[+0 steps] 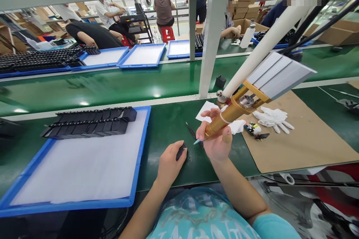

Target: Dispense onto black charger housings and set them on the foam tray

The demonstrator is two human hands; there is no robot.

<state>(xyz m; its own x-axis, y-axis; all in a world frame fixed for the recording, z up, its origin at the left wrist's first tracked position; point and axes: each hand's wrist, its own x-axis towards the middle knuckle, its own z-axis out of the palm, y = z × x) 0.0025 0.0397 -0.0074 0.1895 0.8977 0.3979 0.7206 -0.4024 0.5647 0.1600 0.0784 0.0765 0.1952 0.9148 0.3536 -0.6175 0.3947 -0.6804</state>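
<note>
My left hand (170, 160) is closed around a small black plastic piece (181, 152), probably a charger housing, just above the green work surface. My right hand (218, 148) wraps around a gold cylindrical hand tool (235, 110) with a pale blue pointed tip. Its tip points left, toward my left hand, and does not touch the black piece. Grey fin-like plates (280, 76) show at the tool's upper end. On the surface between and behind my hands lies a dark slim tool, perhaps tweezers (191, 130). White paper (206, 111) lies behind my right hand.
At left, a blue tray (140, 149) holds two rows of black charger-like housings (92, 123). Cardboard (303, 138) at right bears white gloves (273, 118) and a small circuit board (254, 130). A white post (209, 44) stands ahead. Several people work beyond the green belt (126, 86).
</note>
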